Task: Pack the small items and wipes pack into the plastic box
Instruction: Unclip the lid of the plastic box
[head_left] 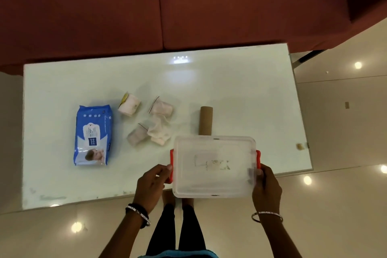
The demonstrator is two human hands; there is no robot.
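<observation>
We grip the box (214, 166) at both red clips, left hand (151, 184) and right hand (266, 186) clasping; we should pop both evenly before lifting the lid.

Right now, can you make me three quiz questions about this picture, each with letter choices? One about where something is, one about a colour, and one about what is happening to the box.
1. Where does the wipes pack lie?
A. on the table's left part
B. inside the box
C. on the floor

2. What colour are the plastic box side clips?
A. green
B. red
C. yellow

3. What is the box's state?
A. open and full
B. lying upside down on the floor
C. lid on, held at both ends

Answers:
1. A, the blue pack rests flat on the table, left of the small items.
2. B, a red clip shows at each short end.
3. C, the left hand and right hand grip the ends, and the lid covers the top.
</observation>
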